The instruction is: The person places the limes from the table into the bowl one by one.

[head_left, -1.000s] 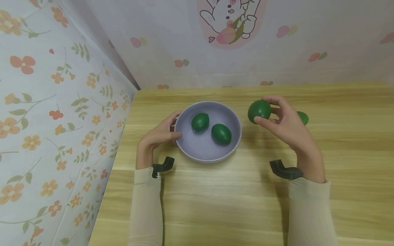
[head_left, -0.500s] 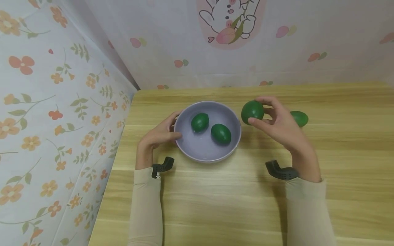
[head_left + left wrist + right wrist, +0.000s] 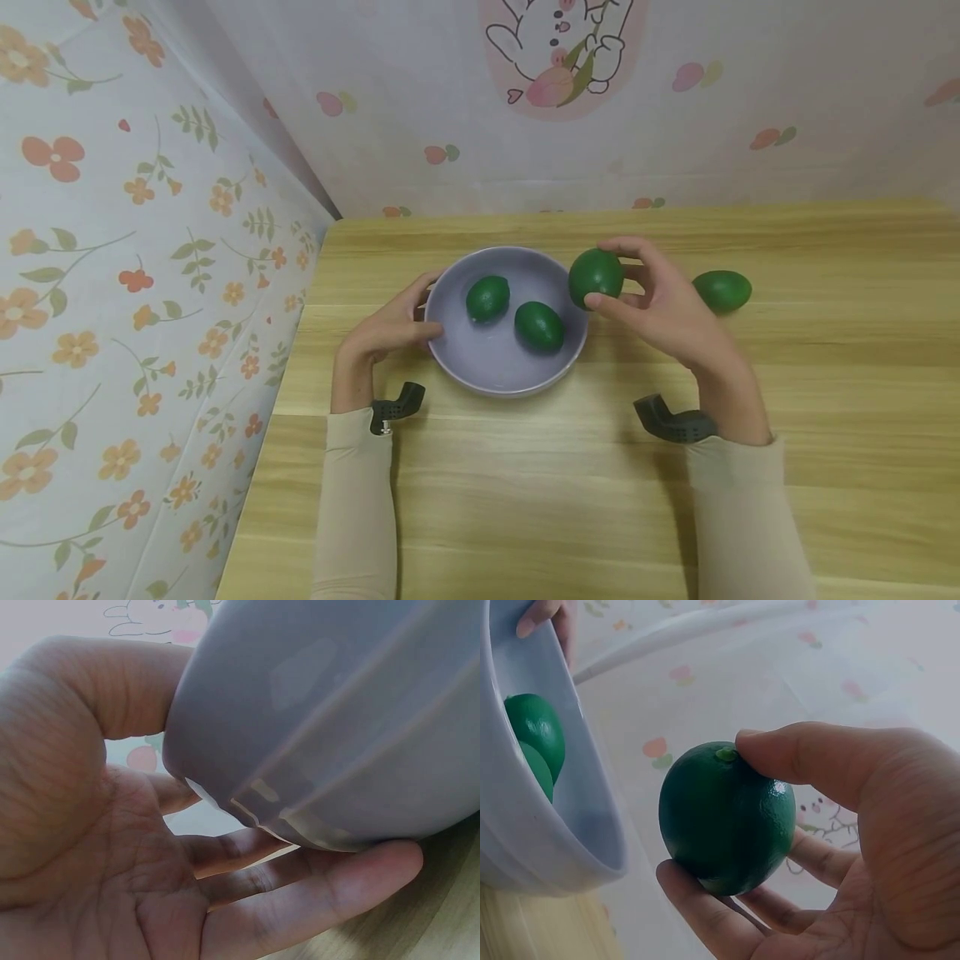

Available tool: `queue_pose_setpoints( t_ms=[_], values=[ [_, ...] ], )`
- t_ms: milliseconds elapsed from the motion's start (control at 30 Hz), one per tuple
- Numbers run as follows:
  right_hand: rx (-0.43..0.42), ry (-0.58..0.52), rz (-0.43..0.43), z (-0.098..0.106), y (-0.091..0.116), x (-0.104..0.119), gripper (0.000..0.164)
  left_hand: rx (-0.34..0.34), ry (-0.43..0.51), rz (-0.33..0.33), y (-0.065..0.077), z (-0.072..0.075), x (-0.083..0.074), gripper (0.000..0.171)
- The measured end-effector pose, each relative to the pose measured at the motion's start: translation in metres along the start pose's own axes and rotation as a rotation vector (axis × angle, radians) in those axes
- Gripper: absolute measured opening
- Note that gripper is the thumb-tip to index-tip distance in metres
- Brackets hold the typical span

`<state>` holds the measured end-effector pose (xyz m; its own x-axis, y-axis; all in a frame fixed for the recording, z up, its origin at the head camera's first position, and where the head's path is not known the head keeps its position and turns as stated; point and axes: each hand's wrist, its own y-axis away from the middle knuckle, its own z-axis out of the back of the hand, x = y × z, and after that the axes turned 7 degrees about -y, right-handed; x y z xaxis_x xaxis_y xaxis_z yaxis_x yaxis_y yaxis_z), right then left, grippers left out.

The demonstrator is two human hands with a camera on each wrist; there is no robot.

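Observation:
A pale purple bowl [image 3: 480,367] stands on the table, with two green limes in it: one lime [image 3: 487,299] to the left and another lime [image 3: 539,327] nearer the right side. My left hand [image 3: 390,323] grips the bowl's left side, its thumb over the rim; in the left wrist view the fingers reach under the curved bowl wall [image 3: 330,727]. My right hand [image 3: 660,308] pinches a third lime [image 3: 596,277] between thumb and fingers, over the bowl's right rim. The right wrist view shows this lime [image 3: 724,817] with its small stem spot at the thumb.
Another green fruit [image 3: 722,291], longer in shape, lies on the wooden table [image 3: 525,500] to the right of my right hand. A flowered cloth [image 3: 180,333] hangs on the left, and a printed curtain [image 3: 540,167] closes off the back.
My right hand has moved left with its lime, from the table's right part to the bowl's right rim. The fruit behind it has come into full view. My left hand and the bowl stay put.

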<state>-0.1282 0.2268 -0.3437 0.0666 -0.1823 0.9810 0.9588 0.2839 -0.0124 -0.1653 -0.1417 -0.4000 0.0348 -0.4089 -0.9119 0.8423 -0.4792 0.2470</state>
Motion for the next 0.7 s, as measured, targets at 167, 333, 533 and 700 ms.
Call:
queue_pose_setpoints(
  t_ms=[167, 333, 533, 700],
  values=[
    [0.019, 0.012, -0.005, -0.007, -0.001, 0.003, 0.064, 0.002, -0.002, 0.003, -0.001, 0.0, 0.0, 0.091],
    [0.017, 0.07, 0.051, -0.015, -0.006, -0.002, 0.065, 0.003, -0.004, 0.001, 0.0, 0.0, 0.001, 0.091],
    [0.017, 0.173, 0.088, -0.023, -0.007, -0.004, 0.064, 0.002, -0.005, -0.003, 0.0, -0.001, 0.0, 0.091],
    [0.045, 0.21, 0.129, -0.03, -0.009, -0.003, 0.063, 0.003, -0.007, -0.001, 0.001, 0.0, 0.0, 0.091]
  ],
)
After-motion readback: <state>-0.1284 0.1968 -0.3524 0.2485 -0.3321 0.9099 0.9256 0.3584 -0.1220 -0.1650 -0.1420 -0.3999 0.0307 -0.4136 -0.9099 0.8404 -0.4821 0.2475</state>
